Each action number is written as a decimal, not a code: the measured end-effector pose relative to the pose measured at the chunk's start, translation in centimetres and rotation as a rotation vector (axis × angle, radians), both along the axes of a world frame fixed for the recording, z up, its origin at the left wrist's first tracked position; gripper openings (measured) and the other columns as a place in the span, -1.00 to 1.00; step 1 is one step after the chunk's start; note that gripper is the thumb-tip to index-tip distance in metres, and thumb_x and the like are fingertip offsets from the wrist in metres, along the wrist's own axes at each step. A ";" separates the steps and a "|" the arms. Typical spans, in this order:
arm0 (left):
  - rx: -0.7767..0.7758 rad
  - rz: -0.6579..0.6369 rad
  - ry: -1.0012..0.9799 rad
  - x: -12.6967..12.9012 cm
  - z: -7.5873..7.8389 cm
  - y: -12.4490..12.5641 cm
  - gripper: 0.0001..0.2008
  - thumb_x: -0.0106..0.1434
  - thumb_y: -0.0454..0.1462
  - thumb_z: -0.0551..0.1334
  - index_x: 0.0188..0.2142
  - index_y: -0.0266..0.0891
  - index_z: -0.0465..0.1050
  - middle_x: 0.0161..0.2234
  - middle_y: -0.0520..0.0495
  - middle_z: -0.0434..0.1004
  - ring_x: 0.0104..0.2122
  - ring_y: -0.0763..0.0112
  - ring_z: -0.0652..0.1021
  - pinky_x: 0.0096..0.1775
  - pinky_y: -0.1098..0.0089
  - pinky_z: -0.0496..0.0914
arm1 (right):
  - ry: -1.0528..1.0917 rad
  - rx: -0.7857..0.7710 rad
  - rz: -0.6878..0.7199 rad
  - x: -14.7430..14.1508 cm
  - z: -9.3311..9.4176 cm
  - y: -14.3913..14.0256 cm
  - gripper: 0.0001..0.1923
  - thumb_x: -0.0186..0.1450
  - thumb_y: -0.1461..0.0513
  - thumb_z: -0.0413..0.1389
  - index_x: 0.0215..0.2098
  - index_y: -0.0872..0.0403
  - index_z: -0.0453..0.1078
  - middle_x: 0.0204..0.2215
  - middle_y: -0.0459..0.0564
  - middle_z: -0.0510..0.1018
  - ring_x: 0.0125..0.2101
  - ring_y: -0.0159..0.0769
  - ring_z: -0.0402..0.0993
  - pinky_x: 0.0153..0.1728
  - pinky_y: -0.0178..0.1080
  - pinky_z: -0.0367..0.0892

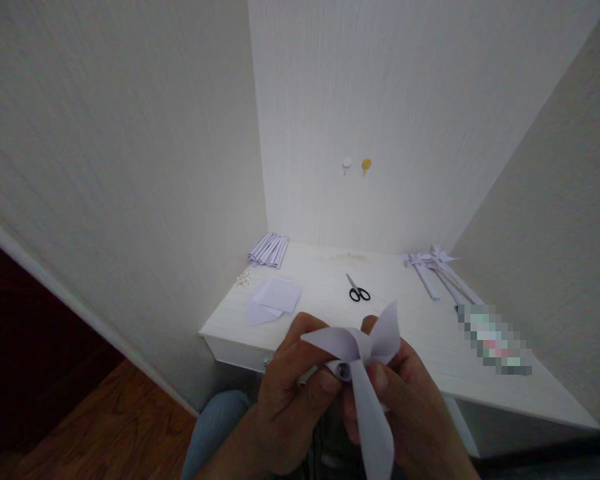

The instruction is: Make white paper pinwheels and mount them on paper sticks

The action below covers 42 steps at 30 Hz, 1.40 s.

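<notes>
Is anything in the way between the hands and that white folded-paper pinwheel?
Nothing visible is in the way. The right hand pinches the white folded-paper pinwheel, and the left hand holds the white rolled-paper tube beside its middle. The silver-bladed, black-handled scissors lie beyond them on the white desk.

Tubes [269, 251] lie in the back left corner of the surface [325, 287]; before them, bits [243, 279] by the left edge; right of those, nearer the front edge, sheets [280, 295]. Scissors [356, 289] lie mid-surface. Pinwheels [420, 260] occupy the back right corner, an item [495, 340] before them along the right edge. Hooks [367, 165] sit behind, on the wall [310, 120].
</notes>
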State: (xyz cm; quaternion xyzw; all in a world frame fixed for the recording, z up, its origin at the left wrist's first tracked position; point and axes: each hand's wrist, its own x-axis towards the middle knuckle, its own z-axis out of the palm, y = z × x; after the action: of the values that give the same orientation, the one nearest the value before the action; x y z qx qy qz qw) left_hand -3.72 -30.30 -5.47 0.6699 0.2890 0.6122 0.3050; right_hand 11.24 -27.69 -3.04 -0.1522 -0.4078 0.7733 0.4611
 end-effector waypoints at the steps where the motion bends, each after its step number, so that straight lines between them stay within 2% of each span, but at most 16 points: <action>1: 0.023 -0.011 -0.009 0.0 -0.1 0.1 -0.74 0.47 -0.16 0.15 -0.01 -0.12 0.57 -0.17 -0.13 0.49 -0.15 0.22 0.47 -0.10 0.24 0.42 | -0.011 0.009 -0.035 -0.1 0.1 0.0 -0.62 0.04 0.02 0.50 -0.33 -0.01 0.52 -0.65 -0.17 0.51 -0.70 -0.43 0.33 -0.70 -0.42 0.26; 8: 0.008 -0.057 -0.042 -0.1 -0.3 0.2 -0.78 0.49 -0.14 0.13 -0.11 -0.13 0.52 -0.16 -0.10 0.43 -0.08 0.21 0.43 -0.04 0.25 0.38 | -0.050 0.114 -0.178 -0.1 -0.4 0.1 -0.62 0.00 0.08 0.53 -0.28 -0.02 0.58 -0.47 -0.14 0.58 -0.49 -0.41 0.44 -0.45 -0.41 0.41; 13: 0.021 -0.066 -0.036 0.0 -0.5 0.5 -0.80 0.49 -0.15 0.13 -0.17 -0.15 0.49 -0.18 -0.08 0.40 -0.09 0.24 0.43 -0.05 0.28 0.38 | -0.224 0.272 -0.368 0.5 -0.2 0.1 -0.68 0.02 0.13 0.52 -0.47 0.05 0.49 -0.55 -0.17 0.44 -0.51 -0.42 0.31 -0.47 -0.41 0.31; 18: 0.084 -0.044 -0.020 -0.1 -0.1 0.6 -0.76 0.50 -0.13 0.12 -0.04 -0.13 0.51 -0.18 -0.07 0.40 -0.15 0.30 0.42 -0.12 0.33 0.37 | -0.280 0.296 -0.414 0.8 0.4 -0.5 -0.64 0.03 0.10 0.50 -0.56 0.07 0.42 -0.60 -0.15 0.42 -0.52 -0.39 0.31 -0.50 -0.39 0.30; 22: 0.104 -0.009 0.023 -0.3 0.1 0.7 -0.72 0.50 -0.15 0.10 0.01 -0.15 0.54 -0.16 -0.10 0.39 -0.18 0.31 0.43 -0.17 0.34 0.37 | -0.378 0.354 -0.447 1.2 0.5 -0.9 -0.74 0.11 0.12 0.45 -0.51 0.04 0.49 -0.58 -0.14 0.46 -0.53 -0.36 0.35 -0.52 -0.38 0.32; 25: 0.119 0.014 0.021 -0.3 -0.1 0.8 -0.73 0.50 -0.20 0.11 0.08 -0.07 0.52 -0.14 -0.09 0.39 -0.17 0.31 0.43 -0.16 0.34 0.36 | -0.464 0.416 -0.505 1.6 0.6 -1.2 -0.87 0.21 0.14 0.36 -0.42 0.00 0.58 -0.52 -0.10 0.55 -0.50 -0.34 0.43 -0.47 -0.37 0.39; 28: 0.118 0.029 0.003 -0.3 -0.4 0.9 -0.70 0.49 -0.21 0.13 0.13 -0.02 0.50 -0.13 -0.09 0.38 -0.17 0.32 0.42 -0.16 0.35 0.36 | -0.544 0.482 -0.564 1.9 1.0 -1.6 -0.91 0.29 0.18 0.29 -0.36 -0.02 0.62 -0.46 -0.07 0.63 -0.48 -0.34 0.50 -0.45 -0.39 0.43; 33: 0.132 0.032 -0.012 -0.1 0.0 0.8 -0.68 0.49 -0.20 0.15 0.16 0.02 0.52 -0.13 -0.10 0.41 -0.18 0.33 0.43 -0.20 0.38 0.38 | -0.596 0.553 -0.621 1.9 1.9 -2.0 -0.91 0.27 0.23 0.26 -0.39 -0.06 0.62 -0.53 -0.15 0.61 -0.52 -0.35 0.52 -0.48 -0.43 0.45; 38: 0.166 0.011 -0.046 0.0 0.7 0.7 -0.68 0.48 -0.22 0.17 0.15 0.01 0.54 -0.16 -0.11 0.41 -0.24 0.37 0.45 -0.28 0.42 0.39 | -0.635 0.664 -0.715 2.0 2.6 -2.6 -0.76 0.19 0.36 0.24 -0.33 -0.13 0.65 -0.45 -0.19 0.69 -0.53 -0.38 0.55 -0.46 -0.45 0.47; 42: 0.188 -0.044 -0.095 0.0 1.0 0.8 -0.68 0.48 -0.19 0.15 0.15 0.00 0.54 -0.18 -0.10 0.39 -0.27 0.40 0.45 -0.29 0.43 0.39 | -0.597 0.700 -0.715 1.7 3.0 -3.2 -0.71 0.17 0.39 0.24 -0.32 -0.16 0.65 -0.44 -0.20 0.70 -0.51 -0.35 0.59 -0.42 -0.44 0.50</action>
State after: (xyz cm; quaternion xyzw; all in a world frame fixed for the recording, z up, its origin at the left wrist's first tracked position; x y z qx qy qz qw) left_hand -3.68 -29.52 -4.52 0.6720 0.2007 0.6608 0.2674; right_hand 12.89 -30.86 -0.09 -0.3305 -0.6746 0.3125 0.5814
